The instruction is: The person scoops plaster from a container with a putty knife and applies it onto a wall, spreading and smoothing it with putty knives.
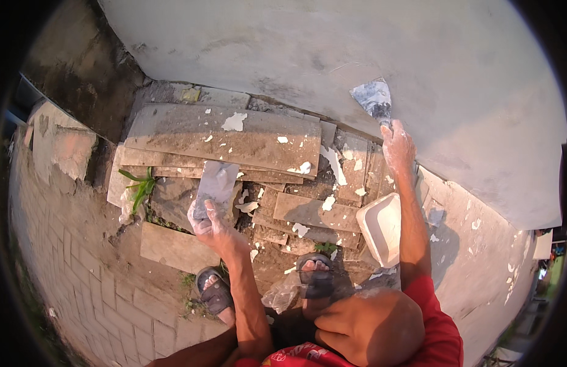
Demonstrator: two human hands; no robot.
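Note:
My right hand [398,148], dusted white, is closed around the handle of a putty knife [373,100]. Its wide, white-smeared blade lies at the grey wall [283,46]; whether it touches the wall I cannot tell. Lower and to the left, my left hand [215,231] grips a flat rectangular scraper [218,182] coated in whitish paste, its blade pointing away from me. Most of that tool's handle is hidden by my fingers. Beside my right forearm sits a pale rectangular tray [381,229] with white residue on its inside.
Stacked tile slabs [222,137] lie along the wall's foot, strewn with white flakes [234,122]. A green plant [138,188] grows at their left. Crumpled clear plastic [283,293] lies between my sandalled feet. Paving bricks [112,300] stretch across the lower left.

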